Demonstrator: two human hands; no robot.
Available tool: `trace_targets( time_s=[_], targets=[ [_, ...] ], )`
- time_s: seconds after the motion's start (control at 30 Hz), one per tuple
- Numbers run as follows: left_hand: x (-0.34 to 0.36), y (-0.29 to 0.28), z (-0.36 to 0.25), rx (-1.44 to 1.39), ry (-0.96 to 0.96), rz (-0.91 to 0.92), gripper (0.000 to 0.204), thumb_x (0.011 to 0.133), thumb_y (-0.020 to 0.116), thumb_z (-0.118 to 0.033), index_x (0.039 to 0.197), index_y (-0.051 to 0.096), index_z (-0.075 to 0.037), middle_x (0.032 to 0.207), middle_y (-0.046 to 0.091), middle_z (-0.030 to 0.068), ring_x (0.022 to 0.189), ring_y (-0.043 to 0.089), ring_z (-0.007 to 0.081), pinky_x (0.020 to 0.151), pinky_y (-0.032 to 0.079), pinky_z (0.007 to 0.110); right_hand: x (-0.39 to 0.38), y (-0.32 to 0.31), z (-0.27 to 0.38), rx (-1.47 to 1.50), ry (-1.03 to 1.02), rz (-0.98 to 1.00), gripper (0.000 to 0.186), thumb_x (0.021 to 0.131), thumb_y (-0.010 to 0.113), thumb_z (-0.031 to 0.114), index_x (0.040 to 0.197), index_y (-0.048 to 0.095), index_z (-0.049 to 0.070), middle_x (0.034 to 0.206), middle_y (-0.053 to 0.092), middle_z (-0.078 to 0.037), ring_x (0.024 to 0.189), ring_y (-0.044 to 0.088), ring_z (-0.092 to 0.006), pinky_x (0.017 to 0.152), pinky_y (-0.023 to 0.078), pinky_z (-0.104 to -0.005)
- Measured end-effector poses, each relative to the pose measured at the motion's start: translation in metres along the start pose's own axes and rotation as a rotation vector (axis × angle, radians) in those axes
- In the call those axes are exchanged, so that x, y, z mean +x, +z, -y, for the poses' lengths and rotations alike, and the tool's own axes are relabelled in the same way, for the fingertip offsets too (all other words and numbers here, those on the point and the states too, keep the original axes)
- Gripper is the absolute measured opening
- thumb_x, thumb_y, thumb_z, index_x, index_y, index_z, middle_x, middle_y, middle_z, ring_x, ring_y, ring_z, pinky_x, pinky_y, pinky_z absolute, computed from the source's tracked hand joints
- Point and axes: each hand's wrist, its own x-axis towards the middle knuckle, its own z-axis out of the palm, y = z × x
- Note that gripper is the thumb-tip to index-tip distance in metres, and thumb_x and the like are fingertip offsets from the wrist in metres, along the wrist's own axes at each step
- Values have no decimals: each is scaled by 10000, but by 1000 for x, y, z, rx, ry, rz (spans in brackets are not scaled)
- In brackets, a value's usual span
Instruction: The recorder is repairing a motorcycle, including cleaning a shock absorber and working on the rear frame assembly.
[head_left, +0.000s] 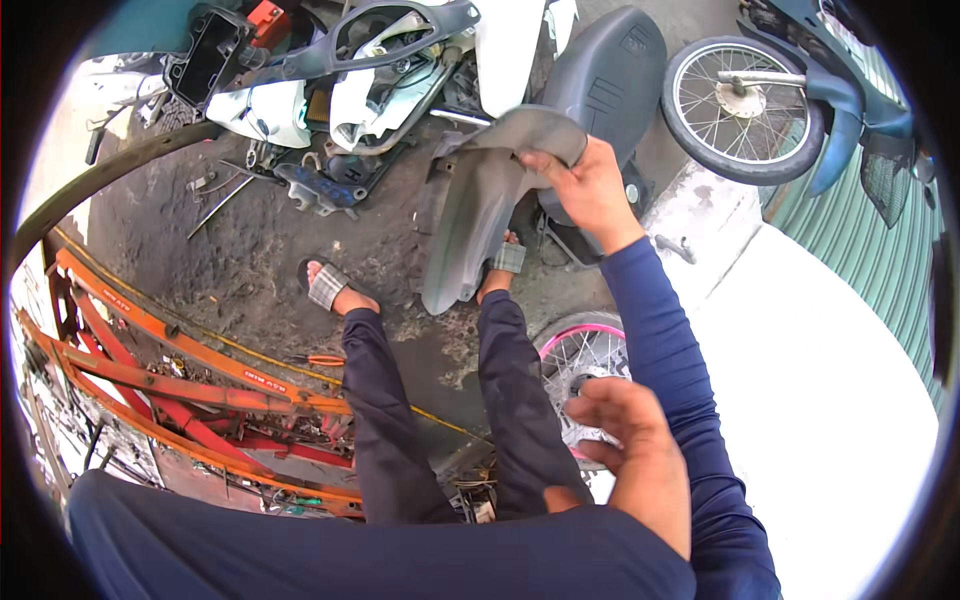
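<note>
My right hand (585, 190) grips a dark grey moulded plastic panel (463, 215), shaped like a mudguard, by its broad upper end, thumb on its face. The long narrow part hangs down between my sandalled feet. My left hand (625, 450) crosses low to the right, fingers loosely curled and apart, holding nothing that I can see. It is in front of a spoked wheel with a pink rim (555, 338). A black scooter seat (610, 80) lies beyond the panel.
Scooter body panels (265, 115) and parts crowd the upper left. A spoked front wheel (740, 110) is at upper right, near green corrugated metal (860, 270). An orange-and-red metal frame (180, 330) runs along the left, with orange-handled pliers (322, 360) near my feet.
</note>
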Motion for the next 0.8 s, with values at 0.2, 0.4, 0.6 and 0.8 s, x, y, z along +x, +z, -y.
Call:
trace_targets(
  time_s=[0.2, 0.4, 0.6, 0.8],
  targets=[
    [-29, 27, 49, -721, 251, -100, 273, 898, 614, -305, 923, 627, -34, 818, 624, 93, 817, 647, 247, 763, 509, 346, -95, -24, 30, -118, -98, -8, 133, 787, 701, 54, 871, 637, -27, 959, 686, -119, 868, 673, -272, 758, 527, -335],
    [27, 108, 41, -2607, -46, -219, 840, 871, 485, -691, 1371, 433, -18, 1276, 565, 145, 1142, 566, 250, 975, 442, 397, -160, -88, 102, -119, -214, -134, 62, 778, 620, -30, 828, 615, -66, 959, 675, -226, 975, 675, -386, 867, 537, -428],
    [124, -8, -2, -2863, 34, -1036, 336, 916, 585, -235, 1161, 556, -6, 1058, 642, 113, 934, 641, 189, 814, 506, 316, -257, -140, 134, -85, -242, -380, 94, 878, 603, 45, 877, 580, -47, 1001, 663, -227, 981, 660, -404, 870, 537, -466],
    [184, -77, -57, -2156, -143, -982, 251, 772, 578, -69, 989, 576, 56, 941, 609, 150, 806, 629, 273, 724, 500, 353, -383, -209, 133, -100, 267, -135, 844, 584, 887, 421, 1252, 556, 26, 1299, 535, -230, 1178, 553, -360, 1003, 430, -451]
  ],
)
